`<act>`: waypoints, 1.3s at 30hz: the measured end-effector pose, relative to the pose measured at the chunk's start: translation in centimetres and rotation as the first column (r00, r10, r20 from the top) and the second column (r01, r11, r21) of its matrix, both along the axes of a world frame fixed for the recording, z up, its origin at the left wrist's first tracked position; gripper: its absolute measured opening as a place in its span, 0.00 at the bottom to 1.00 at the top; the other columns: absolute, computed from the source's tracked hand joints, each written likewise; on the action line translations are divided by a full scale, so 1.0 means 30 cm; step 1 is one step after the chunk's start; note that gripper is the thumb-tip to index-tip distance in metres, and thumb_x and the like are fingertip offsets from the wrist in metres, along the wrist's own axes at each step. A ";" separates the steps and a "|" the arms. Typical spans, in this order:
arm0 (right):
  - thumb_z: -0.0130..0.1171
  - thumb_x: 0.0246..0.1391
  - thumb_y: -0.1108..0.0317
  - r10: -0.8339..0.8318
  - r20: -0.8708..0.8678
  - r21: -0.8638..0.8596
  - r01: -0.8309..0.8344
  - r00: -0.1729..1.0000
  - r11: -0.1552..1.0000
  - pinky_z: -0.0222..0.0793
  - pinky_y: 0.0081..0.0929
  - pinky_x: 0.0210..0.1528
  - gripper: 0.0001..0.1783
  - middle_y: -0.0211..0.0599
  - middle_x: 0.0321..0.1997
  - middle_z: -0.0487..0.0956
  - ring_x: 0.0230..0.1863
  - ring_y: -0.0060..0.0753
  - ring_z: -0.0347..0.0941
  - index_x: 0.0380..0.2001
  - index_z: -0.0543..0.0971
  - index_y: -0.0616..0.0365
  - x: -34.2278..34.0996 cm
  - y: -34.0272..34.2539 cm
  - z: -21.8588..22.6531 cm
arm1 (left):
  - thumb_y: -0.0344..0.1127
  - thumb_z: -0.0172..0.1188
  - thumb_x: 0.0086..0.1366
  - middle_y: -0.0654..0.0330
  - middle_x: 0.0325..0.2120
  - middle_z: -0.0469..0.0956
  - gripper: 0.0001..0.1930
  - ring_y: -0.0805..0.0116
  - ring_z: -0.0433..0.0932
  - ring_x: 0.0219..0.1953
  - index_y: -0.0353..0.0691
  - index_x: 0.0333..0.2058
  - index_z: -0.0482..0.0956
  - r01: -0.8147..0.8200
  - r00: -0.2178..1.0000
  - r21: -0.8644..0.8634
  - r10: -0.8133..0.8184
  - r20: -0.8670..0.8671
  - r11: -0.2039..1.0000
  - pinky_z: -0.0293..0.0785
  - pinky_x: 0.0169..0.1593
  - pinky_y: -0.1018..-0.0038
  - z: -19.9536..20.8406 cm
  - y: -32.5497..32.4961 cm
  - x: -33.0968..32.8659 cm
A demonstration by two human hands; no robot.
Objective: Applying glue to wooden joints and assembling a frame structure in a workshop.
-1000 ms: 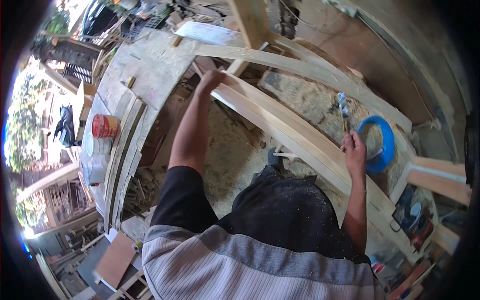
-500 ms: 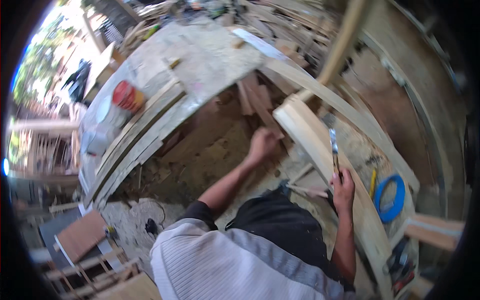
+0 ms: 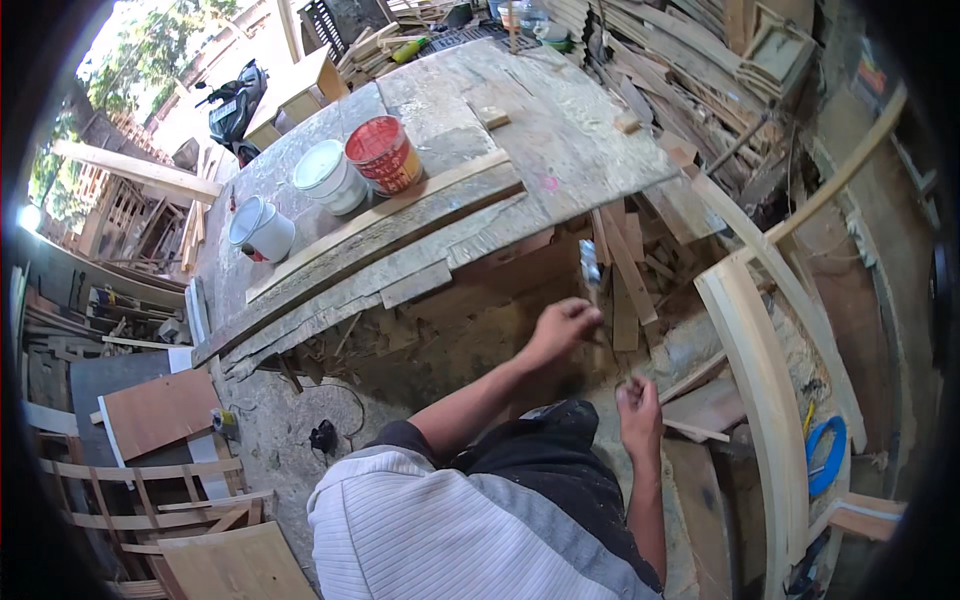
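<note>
My left hand [image 3: 566, 330] is closed on the wooden handle of a chisel [image 3: 590, 262], its shiny blade pointing up and away from me. Just to the right and nearer, my right hand [image 3: 640, 405] is curled shut, and nothing shows sticking out of its fingers. Both hands are in the air in front of my lap. Right of them a long pale timber beam [image 3: 758, 380] slants away from me, apart from my hands. Beyond my left hand several brown boards [image 3: 628, 265] lean below the worktable's edge.
Ahead stands a worn worktable [image 3: 440, 110], with a red bucket [image 3: 384, 158], a white lidded tub [image 3: 330, 178] and a white pail [image 3: 262, 232] behind curved wooden strips [image 3: 380, 228]. A blue tape ring [image 3: 826, 456] lies right of the beam. Scrap wood [image 3: 690, 70] fills the far right.
The chisel has gone from my right hand to my left. My right hand has come off the beam toward the middle. The view has turned right.
</note>
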State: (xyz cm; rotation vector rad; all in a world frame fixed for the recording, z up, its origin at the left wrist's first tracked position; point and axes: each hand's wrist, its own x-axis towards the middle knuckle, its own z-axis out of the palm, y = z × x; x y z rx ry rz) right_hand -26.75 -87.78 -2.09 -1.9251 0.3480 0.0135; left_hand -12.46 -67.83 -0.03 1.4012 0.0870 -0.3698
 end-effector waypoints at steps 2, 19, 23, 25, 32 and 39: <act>0.64 0.64 0.64 0.073 -0.138 -0.166 -0.096 0.988 0.981 0.77 0.40 0.57 0.23 0.51 0.53 0.83 0.53 0.46 0.82 0.58 0.76 0.63 -0.084 0.010 -0.062 | 0.39 0.63 0.74 0.57 0.31 0.83 0.14 0.71 0.82 0.34 0.32 0.38 0.85 -0.162 0.981 0.263 0.126 0.149 0.951 0.79 0.38 0.69 0.019 0.215 0.144; 0.65 0.61 0.59 0.117 -0.586 -0.268 -0.328 0.802 0.906 0.77 0.38 0.55 0.25 0.54 0.45 0.87 0.49 0.47 0.85 0.53 0.82 0.68 0.409 0.651 -0.459 | 0.43 0.58 0.73 0.40 0.36 0.84 0.16 0.39 0.83 0.43 0.36 0.43 0.85 -0.519 0.804 0.841 0.420 0.421 0.151 0.76 0.48 0.48 0.221 1.964 0.760; 0.63 0.65 0.61 0.218 -0.568 -0.040 -0.290 0.794 0.956 0.78 0.34 0.49 0.21 0.47 0.41 0.87 0.43 0.34 0.85 0.53 0.81 0.67 0.550 0.770 -0.407 | 0.44 0.61 0.72 0.43 0.36 0.85 0.15 0.41 0.84 0.42 0.38 0.42 0.87 -0.341 0.882 0.940 0.341 0.325 -0.014 0.77 0.50 0.49 0.274 2.151 0.747; 0.63 0.65 0.61 0.200 -0.634 -0.129 -0.357 0.747 0.925 0.78 0.34 0.50 0.21 0.47 0.41 0.87 0.44 0.35 0.85 0.52 0.82 0.67 0.568 0.766 -0.414 | 0.45 0.63 0.70 0.46 0.34 0.86 0.15 0.42 0.84 0.42 0.39 0.43 0.88 -0.321 0.910 0.946 0.260 0.323 -0.054 0.79 0.50 0.50 0.281 2.190 0.763; 0.63 0.63 0.63 0.161 -0.668 -0.192 -0.377 0.726 0.906 0.79 0.39 0.50 0.18 0.49 0.41 0.87 0.42 0.43 0.85 0.49 0.82 0.67 0.566 0.627 -0.514 | 0.38 0.62 0.67 0.42 0.34 0.86 0.11 0.43 0.87 0.39 0.37 0.32 0.88 -0.197 0.963 0.976 0.167 0.210 -0.090 0.82 0.44 0.52 0.269 2.252 0.991; 0.61 0.63 0.62 0.019 -0.542 -0.382 -0.266 0.840 0.885 0.73 0.34 0.32 0.12 0.36 0.27 0.81 0.28 0.30 0.77 0.36 0.82 0.62 0.367 0.654 -0.558 | 0.32 0.63 0.67 0.47 0.32 0.77 0.08 0.49 0.77 0.35 0.35 0.29 0.79 -0.818 0.554 0.564 -0.109 0.825 0.112 0.73 0.39 0.54 0.317 2.038 0.982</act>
